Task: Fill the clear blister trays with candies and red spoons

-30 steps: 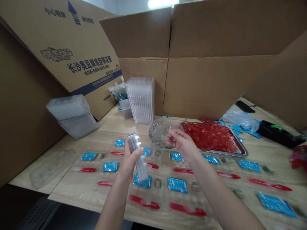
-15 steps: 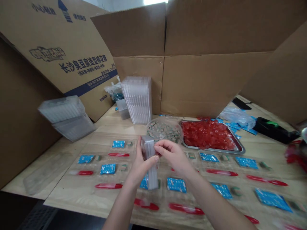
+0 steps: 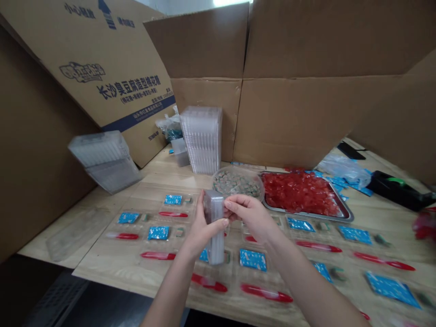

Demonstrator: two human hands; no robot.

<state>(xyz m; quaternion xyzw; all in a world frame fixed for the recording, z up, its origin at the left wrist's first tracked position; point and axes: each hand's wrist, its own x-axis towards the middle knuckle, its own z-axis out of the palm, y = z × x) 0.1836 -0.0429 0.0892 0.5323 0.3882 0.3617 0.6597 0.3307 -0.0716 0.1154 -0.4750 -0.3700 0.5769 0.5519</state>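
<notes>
My left hand [image 3: 203, 223] grips a small stack of clear plastic trays [image 3: 215, 247], held on edge above the table. My right hand [image 3: 245, 214] pinches at the upper right edge of that stack with thumb and forefinger; whether it has one tray between them is hard to see. Below and around my hands lie several clear trays, each with a blue packet [image 3: 252, 260], a small greenish piece [image 3: 179, 232] and a red pen-shaped item [image 3: 266, 293]. Just behind the stack stands a round clear tub [image 3: 238, 181] of small wrapped pieces.
A metal tray [image 3: 345, 213] heaped with red pieces [image 3: 299, 193] sits right of the tub. Tall tray stacks [image 3: 202, 141] and a leaning stack [image 3: 105, 159] stand behind and left. Cardboard boxes [image 3: 289, 113] wall the back. A black tape dispenser [image 3: 397, 190] lies far right.
The whole view has shifted slightly, so the scene sits a little further right. My hands keep the same hold on the tray stack, with the right fingers still at its edge.
</notes>
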